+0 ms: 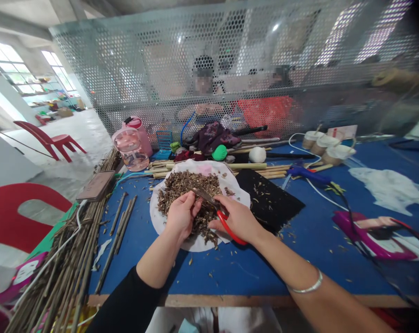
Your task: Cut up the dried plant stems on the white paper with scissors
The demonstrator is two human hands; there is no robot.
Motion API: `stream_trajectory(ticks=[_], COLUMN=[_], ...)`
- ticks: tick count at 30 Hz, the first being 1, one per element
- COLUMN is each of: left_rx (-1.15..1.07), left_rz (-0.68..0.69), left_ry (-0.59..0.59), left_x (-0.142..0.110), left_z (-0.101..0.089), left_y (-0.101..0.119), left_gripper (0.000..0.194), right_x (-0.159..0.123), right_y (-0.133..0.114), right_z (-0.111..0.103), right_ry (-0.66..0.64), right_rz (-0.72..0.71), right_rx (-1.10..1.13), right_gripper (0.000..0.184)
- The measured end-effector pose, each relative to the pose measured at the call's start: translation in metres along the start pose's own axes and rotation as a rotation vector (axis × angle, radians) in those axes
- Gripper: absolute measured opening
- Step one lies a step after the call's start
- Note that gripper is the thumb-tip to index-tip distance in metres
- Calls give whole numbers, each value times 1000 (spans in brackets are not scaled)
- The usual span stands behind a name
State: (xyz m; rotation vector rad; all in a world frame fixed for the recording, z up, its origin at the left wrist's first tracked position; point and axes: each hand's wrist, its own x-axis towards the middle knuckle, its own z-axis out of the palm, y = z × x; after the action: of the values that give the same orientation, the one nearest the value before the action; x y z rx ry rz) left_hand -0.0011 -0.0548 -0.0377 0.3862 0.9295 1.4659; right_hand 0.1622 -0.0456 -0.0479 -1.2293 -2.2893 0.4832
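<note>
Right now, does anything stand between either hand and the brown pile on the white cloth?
Nothing visible stands between the left hand and the brown pile beneath it. The right hand has only the red-handled scissors it holds, their blades over the pile, pointing towards the left fingers.

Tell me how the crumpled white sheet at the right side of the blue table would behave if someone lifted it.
The white sheet would probably flop, since it lies in loose folds. It looks thin, so it is likely light for its spread. Lying low and spread out, it seems unlikely to roll.
</note>
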Motion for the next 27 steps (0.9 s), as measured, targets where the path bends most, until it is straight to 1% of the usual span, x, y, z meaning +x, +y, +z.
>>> stream_trajectory(ticks=[3,6,10,14,20,27], left_rx=[-49,-69,-49,-27,-13,-23], left_rz=[-5,-26,-33,-29,-41,-20], left_ry=[24,31,14,24,57,38], left_x=[0,-1,-2,-3,-5,-3], left_z=[0,1,2,3,6,5], left_y=[1,4,5,4,5,4], left_gripper=[12,9,20,28,22,18], right_x=[0,1,3,3,3,2], right_y=[3,6,8,7,6,6], right_z=[1,2,1,0,0,0], right_ry=[18,47,76,80,74,54], right_rz=[-27,8,52,50,46,62], right_rx=[20,52,85,81,80,75], right_gripper=[61,59,56,55,57,57])
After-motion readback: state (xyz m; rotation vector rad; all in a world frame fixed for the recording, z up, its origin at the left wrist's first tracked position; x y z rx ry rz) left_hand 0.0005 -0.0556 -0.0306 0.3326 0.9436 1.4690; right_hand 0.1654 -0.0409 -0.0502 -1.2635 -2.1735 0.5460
